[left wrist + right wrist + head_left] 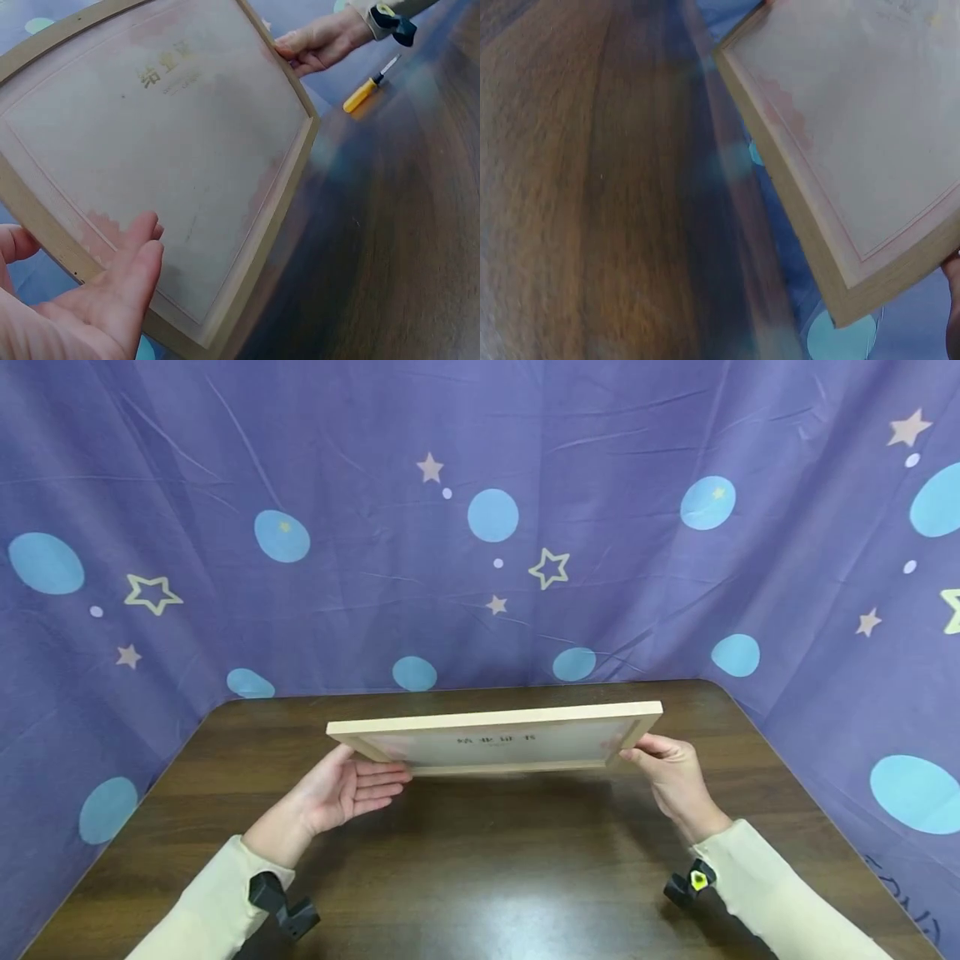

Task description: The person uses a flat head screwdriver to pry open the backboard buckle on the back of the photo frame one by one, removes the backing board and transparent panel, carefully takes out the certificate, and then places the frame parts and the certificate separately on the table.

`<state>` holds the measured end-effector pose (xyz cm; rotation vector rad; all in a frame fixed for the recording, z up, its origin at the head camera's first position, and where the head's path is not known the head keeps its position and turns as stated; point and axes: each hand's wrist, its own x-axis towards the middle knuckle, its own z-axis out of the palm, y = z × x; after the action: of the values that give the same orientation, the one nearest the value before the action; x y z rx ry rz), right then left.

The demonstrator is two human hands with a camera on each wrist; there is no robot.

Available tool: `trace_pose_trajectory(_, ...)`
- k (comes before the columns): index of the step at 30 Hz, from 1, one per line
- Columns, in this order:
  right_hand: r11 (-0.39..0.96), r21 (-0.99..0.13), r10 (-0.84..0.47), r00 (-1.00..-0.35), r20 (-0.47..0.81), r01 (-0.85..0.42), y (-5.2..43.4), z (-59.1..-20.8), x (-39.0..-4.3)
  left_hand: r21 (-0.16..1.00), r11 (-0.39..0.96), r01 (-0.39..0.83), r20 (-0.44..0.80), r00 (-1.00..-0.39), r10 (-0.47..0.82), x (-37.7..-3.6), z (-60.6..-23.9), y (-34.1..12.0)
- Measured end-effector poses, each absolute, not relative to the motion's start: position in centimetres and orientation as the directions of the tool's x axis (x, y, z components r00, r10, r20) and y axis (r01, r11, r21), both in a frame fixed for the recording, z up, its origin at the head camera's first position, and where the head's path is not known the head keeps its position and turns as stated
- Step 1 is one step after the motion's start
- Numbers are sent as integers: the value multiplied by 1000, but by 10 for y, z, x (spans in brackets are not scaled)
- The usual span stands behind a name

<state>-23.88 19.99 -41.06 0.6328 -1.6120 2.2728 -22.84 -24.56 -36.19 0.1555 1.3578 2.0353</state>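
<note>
- One wooden frame (495, 718), tilted, held up over the bench (487, 868) between the two hands.
- Inside it, one pale sheet (498, 755) with a line of printed characters and a thin border.
- Left hand (341, 789): grips the frame's left side, thumb behind, fingers straight across the front.
- Right hand (671, 777): pinches the right side.
- One yellow-handled screwdriver (366, 91) on the bench, seen past the frame from the left wrist.

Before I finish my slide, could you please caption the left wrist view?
Left hand supporting, right hand gripping a framed certificate; yellow-handled tool on the table.
</note>
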Motion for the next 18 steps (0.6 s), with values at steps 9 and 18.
trace_pose_trajectory(9,-302,-808,39,-853,520,-506,202,-413,-237,882,-158,-444,-289,-773,565,-227,-361,-244)
trace_pose_trajectory(18,-264,-824,59,-861,506,-502,205,-414,-235,888,-142,-436,-269,-745,610,-230,-363,-248)
